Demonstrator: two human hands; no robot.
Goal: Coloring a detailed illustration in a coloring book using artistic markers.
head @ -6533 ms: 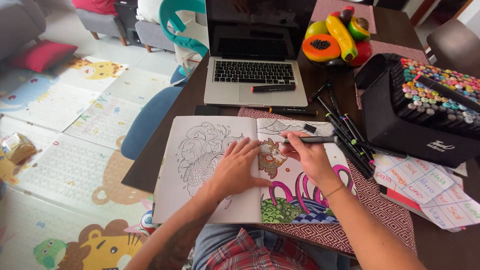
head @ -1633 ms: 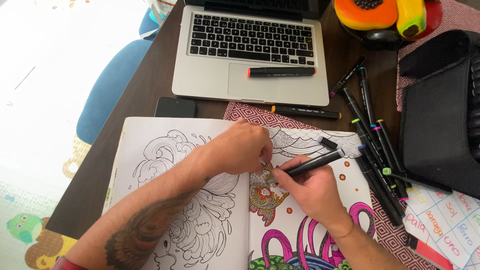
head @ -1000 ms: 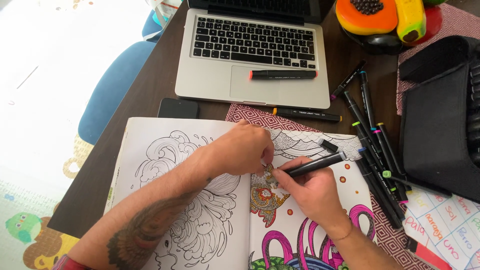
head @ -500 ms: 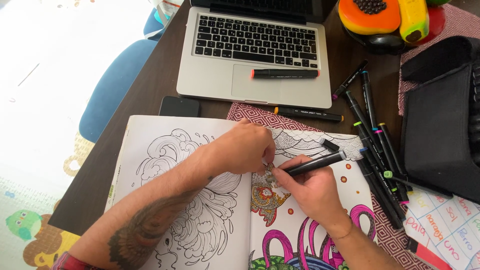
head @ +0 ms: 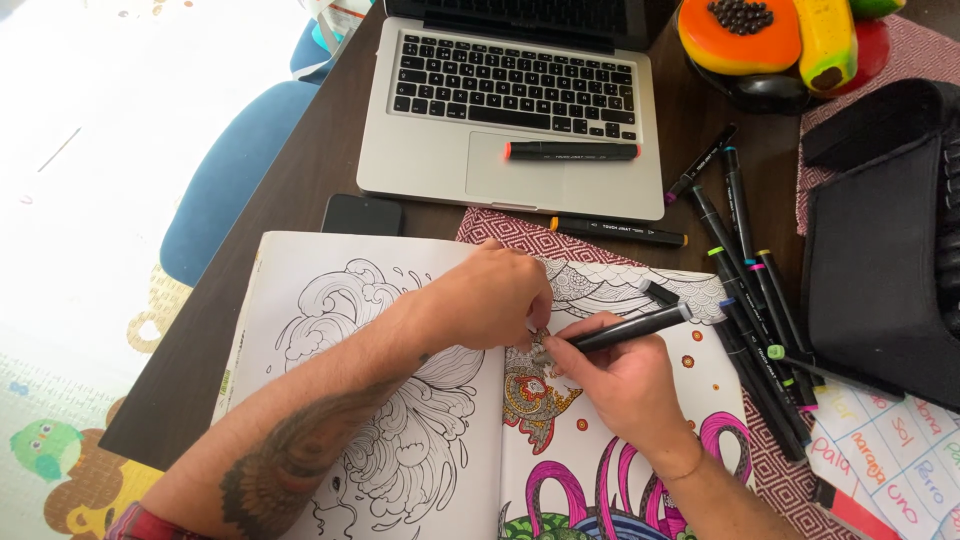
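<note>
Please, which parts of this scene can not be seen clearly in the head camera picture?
- Marker tip: hidden between the right hand and left hand.
- Colouring book: its lower part is cut off by the bottom edge, and the arms cover the middle.
- Laptop screen: cut off by the top edge.
- Black marker case: cut off by the right edge.

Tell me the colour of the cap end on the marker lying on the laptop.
Orange-red, on the left end of the black marker lying across the laptop trackpad; the head view shows it.
</note>
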